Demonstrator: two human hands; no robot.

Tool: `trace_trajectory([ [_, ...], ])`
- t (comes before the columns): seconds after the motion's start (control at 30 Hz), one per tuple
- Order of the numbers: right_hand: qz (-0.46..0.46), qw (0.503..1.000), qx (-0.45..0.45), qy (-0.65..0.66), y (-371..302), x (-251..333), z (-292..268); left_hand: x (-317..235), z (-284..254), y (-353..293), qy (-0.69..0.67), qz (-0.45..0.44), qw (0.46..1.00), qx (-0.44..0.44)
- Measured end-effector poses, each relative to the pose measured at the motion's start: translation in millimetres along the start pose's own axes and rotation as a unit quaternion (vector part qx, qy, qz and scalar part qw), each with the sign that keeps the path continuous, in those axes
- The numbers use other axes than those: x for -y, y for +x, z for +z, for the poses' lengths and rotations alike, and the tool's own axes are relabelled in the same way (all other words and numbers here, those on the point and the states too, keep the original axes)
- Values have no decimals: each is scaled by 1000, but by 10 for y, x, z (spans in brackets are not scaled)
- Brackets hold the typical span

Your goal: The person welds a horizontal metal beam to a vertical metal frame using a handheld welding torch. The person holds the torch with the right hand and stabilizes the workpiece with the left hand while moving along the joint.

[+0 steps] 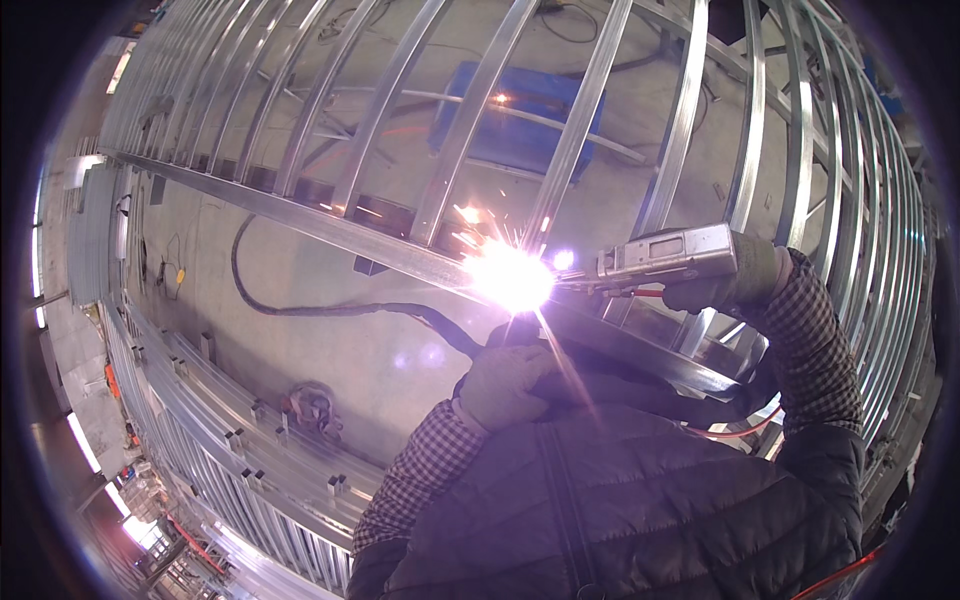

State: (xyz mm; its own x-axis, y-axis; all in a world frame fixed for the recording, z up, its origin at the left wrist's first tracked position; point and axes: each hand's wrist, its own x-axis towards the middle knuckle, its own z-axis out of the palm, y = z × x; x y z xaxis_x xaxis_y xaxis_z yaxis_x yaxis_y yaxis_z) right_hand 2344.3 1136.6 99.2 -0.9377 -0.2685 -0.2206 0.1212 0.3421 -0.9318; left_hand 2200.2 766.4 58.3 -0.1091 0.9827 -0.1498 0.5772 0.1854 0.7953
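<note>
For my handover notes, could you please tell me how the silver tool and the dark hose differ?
The silver tool is boxy; the dark hose is long and curving. The silver tool is in the right hand; the dark hose runs toward the left hand.

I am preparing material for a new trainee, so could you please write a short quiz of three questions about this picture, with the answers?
1. Which hand holds the silver tool?
2. True or false: the left sleeve is plain red.
3. Where is the bright glare? A: at the silver tool's front end; B: at its back end; C: on the left sleeve.

Key:
1. The gloved right hand.
2. False; it is checked, dark and light.
3. A.
</note>
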Motion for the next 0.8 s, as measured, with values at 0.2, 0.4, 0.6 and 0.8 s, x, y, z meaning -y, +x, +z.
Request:
trace_trajectory([
  [0.2,40,998,-51,7,-26,256,68,43,-10,-60,-5,24,1000,-6],
  [0.4,68,995,-66,31,-79,463,143,46,-7,-68,-27,32,999,27],
  [0.6,135,987,-84,2,-614,479,242,-12,125,-12,-54,41,995,68],
  [0.8,197,971,-113,77,-1075,511,423,-129,230,228,-48,105,991,72],
])
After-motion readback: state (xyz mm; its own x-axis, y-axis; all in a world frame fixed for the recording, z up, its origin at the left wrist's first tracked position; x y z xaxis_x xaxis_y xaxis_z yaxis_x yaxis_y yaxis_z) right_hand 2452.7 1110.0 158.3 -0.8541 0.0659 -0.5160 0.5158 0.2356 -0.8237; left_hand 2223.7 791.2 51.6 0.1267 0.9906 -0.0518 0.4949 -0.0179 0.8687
